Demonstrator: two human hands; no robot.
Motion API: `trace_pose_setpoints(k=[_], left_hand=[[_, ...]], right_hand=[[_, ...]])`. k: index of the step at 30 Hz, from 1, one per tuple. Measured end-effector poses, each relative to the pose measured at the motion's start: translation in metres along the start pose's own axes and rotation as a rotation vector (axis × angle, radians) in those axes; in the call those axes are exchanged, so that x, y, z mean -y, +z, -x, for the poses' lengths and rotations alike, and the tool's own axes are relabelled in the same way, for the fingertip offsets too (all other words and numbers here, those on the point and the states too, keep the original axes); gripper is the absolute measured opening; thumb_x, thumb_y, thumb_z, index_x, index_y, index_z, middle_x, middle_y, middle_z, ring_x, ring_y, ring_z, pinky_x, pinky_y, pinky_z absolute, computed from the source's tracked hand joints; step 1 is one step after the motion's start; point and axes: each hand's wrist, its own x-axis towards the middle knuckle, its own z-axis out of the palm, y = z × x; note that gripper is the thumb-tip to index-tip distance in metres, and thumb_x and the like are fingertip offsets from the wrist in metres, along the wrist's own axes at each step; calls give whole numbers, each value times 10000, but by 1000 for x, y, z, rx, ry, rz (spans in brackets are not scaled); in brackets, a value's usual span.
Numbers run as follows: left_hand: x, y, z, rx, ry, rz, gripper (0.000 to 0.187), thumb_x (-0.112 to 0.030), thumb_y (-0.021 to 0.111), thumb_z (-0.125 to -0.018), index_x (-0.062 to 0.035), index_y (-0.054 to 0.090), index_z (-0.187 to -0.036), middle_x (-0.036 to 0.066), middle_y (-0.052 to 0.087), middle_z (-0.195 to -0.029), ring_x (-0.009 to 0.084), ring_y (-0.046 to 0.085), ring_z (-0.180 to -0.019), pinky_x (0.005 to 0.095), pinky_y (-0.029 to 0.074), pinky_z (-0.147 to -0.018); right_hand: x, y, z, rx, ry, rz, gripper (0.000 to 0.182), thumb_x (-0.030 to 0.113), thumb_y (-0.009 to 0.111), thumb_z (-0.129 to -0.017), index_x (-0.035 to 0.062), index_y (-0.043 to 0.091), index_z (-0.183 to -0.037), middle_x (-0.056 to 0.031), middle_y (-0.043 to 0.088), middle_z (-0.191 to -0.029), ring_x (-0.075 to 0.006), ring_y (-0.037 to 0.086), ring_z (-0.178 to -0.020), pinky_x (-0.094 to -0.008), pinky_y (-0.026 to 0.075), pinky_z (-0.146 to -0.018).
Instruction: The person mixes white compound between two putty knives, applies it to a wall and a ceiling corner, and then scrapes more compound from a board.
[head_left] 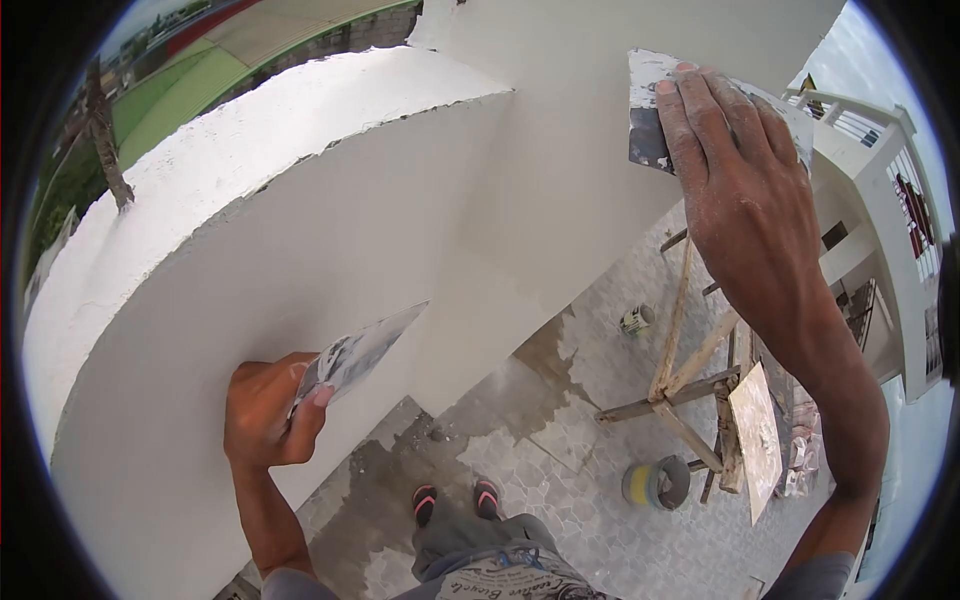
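Observation:
My left hand (272,412) grips a putty-smeared metal scraper (372,340), thumb on its near side. The blade points up and right, close to the white wall (350,220); whether it touches is hard to tell. My right hand (745,180) is raised at the upper right, with its fingers laid along a wide flat putty blade (650,135). White putty coats parts of that blade, which lies at the face of the upright white wall section (570,180). My right thumb is hidden.
A rough white ledge (230,150) curves along the wall's top. Below stand a wooden sawhorse (690,390) with a board (755,440), a bucket (655,483) and a paint can (637,319). My sandalled feet are on patterned paving (560,440) with wet patches. A railed balcony (880,150) rises at right.

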Motion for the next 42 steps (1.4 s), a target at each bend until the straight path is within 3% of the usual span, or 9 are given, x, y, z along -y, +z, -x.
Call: trace_pose_setpoints(k=[2,5,8,21,24,27,31,36,42], left_hand=[[2,-1,2,2,10,18,83,35,630,-722,57,639,-802,85,595,-609,174,446,-388,294,331,-388],[4,3,9,-39,-45,20,85,-55,599,-754,29,613,-758,37,431,-518,193,383,-407,312,307,-437],[1,4,8,-50,-60,20,102,-75,606,-746,27,607,-744,47,431,-523,205,384,-413,321,308,-444],[8,-2,9,-25,6,109,151,-55,593,-722,71,632,-796,143,623,-666,209,462,-448,309,355,-447],[9,-1,9,-17,1,94,150,-41,585,-713,77,629,-796,139,617,-655,198,450,-435,303,344,-436],[10,1,8,-34,24,73,147,-36,586,-709,78,627,-792,135,611,-646,193,442,-427,302,337,-430],[10,-1,9,-39,19,70,144,-31,589,-702,75,628,-790,133,605,-640,197,441,-428,301,338,-433],[6,0,8,-49,-13,52,138,-23,587,-688,71,629,-780,130,598,-634,200,445,-431,299,342,-438],[6,-1,8,-52,-10,52,120,-15,582,-678,63,622,-760,115,585,-614,194,437,-420,300,340,-429]], right_hand=[[5,3,-2,34,1,37,502,-20,622,-847,-43,530,-1340,-185,547,-1357,-298,491,-1304,-441,402,-1114],[10,4,-5,88,16,63,520,-16,622,-843,-51,518,-1351,-192,521,-1383,-308,488,-1304,-447,399,-1114],[15,6,-5,123,20,90,525,5,618,-850,-58,508,-1359,-194,499,-1403,-308,478,-1310,-450,387,-1120],[59,-6,24,372,-282,-252,450,69,566,-903,-92,527,-1322,-228,513,-1358,-332,460,-1306,-511,378,-1100],[45,-26,8,249,-166,-296,466,37,598,-884,-70,526,-1332,-211,550,-1322,-321,493,-1283,-504,398,-1095],[12,-13,-14,34,-5,20,508,-16,640,-843,-44,532,-1338,-188,571,-1305,-301,525,-1253,-473,409,-1103],[-1,0,-27,80,58,223,518,-27,650,-829,-35,540,-1336,-163,566,-1317,-286,530,-1243,-434,419,-1099],[20,14,-16,76,-20,117,489,34,620,-861,-52,538,-1335,-169,547,-1329,-278,511,-1253,-413,425,-1073],[47,3,20,292,-330,-125,427,117,612,-875,-59,598,-1264,-217,558,-1297,-322,480,-1276,-488,372,-1091]])
